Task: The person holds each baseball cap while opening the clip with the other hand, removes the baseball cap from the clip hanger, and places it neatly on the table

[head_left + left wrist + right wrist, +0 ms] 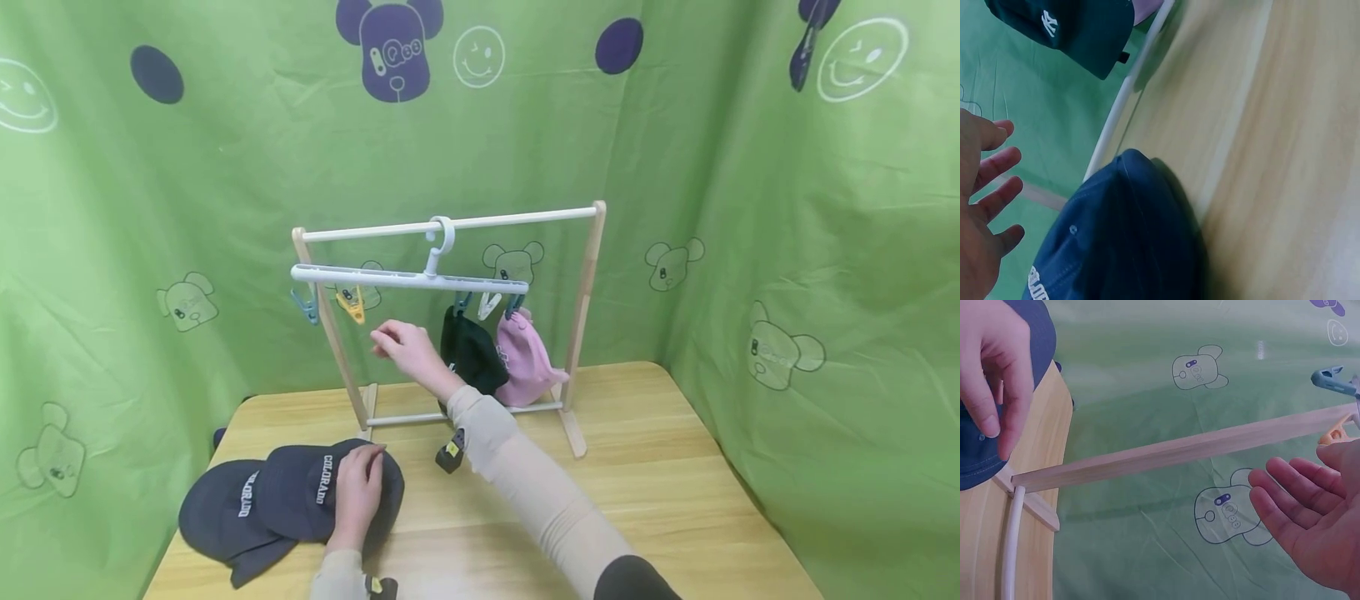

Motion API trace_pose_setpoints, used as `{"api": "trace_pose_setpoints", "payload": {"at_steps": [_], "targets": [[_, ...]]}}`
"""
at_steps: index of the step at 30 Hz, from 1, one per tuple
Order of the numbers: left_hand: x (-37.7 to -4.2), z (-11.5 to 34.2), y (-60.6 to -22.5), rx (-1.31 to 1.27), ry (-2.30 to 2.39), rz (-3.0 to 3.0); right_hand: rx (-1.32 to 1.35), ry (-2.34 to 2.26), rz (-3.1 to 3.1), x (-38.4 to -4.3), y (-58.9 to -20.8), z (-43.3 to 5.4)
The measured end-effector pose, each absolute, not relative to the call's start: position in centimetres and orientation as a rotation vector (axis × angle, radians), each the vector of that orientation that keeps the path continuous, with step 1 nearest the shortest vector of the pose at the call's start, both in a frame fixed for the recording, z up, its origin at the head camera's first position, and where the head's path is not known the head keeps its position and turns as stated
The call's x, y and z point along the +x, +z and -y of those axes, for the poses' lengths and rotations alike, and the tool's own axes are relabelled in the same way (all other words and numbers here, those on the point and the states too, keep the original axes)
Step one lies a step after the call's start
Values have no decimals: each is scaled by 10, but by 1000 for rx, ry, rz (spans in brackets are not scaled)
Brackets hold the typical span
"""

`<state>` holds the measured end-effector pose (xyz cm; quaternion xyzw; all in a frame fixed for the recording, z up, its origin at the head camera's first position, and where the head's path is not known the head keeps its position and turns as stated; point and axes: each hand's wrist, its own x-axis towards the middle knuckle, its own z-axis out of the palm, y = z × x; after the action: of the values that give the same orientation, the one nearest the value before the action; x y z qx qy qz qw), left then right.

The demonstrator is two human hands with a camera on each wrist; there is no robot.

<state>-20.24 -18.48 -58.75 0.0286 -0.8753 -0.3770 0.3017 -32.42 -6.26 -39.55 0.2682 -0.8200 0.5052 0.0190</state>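
Note:
My left hand (357, 493) hovers over the nearer navy cap (296, 492), overlapping it in the head view. In the left wrist view its fingers are loosely bent beside the cap's crown, with nothing between them. A second navy cap (217, 510) lies partly under the first; both bear white COLORADO lettering. My right hand (408, 348) is raised just below and right of a yellow clip (352, 305). Its fingers are relaxed and the palm is bare in the right wrist view. The clip hangs from a white hanger (375, 277).
A wooden rack (587, 287) with a white top rail bears the hanger. Clipped on the hanger's right part are a dark green cap (472, 354) and a pink cap (525, 358). A blue clip (306, 307) hangs at its left end, a white clip (489, 306) between the caps.

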Motion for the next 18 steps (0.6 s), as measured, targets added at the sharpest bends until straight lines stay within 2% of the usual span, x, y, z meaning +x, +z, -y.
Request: {"api": "trace_pose_setpoints", "payload": {"at_steps": [18], "targets": [[-214, 171, -573, 29, -1020, 2319, 750, 1524, 2518, -336, -409, 30]]}}
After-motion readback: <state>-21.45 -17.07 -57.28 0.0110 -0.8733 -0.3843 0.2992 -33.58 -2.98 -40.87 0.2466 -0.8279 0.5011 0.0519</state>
